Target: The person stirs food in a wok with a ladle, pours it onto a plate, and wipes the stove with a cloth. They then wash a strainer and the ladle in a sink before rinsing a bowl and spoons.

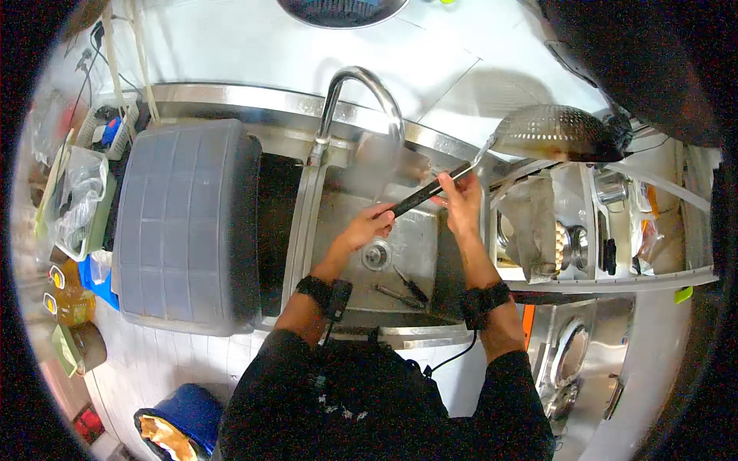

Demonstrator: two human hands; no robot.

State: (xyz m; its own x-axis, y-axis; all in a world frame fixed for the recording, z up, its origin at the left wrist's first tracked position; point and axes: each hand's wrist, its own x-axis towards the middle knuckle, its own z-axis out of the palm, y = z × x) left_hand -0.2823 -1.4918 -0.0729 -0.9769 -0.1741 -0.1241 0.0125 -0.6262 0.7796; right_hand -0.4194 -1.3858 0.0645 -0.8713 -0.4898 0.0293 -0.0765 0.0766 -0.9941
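A skimmer with a perforated metal bowl [557, 132] and a long black handle [421, 197] slants over the sink [415, 230], its bowl up to the right. My left hand [367, 228] is closed around the handle's lower end. Farther up, near the metal neck, my right hand [461, 203] grips the same handle with thumb and fingers. Below my hands, a dark-handled utensil [412, 286] and a metal utensil [398, 296] lie on the sink floor near the drain [376, 255]. A curved faucet [361, 73] arches behind my left hand.
A large grey plastic bin [184, 227] stands left of the sink. At the right, a rack [607, 284] holds a hanging cloth [532, 227] and metal containers. Baskets [84, 203] with plastic bags are at far left, and a blue bag [184, 419] sits on the floor.
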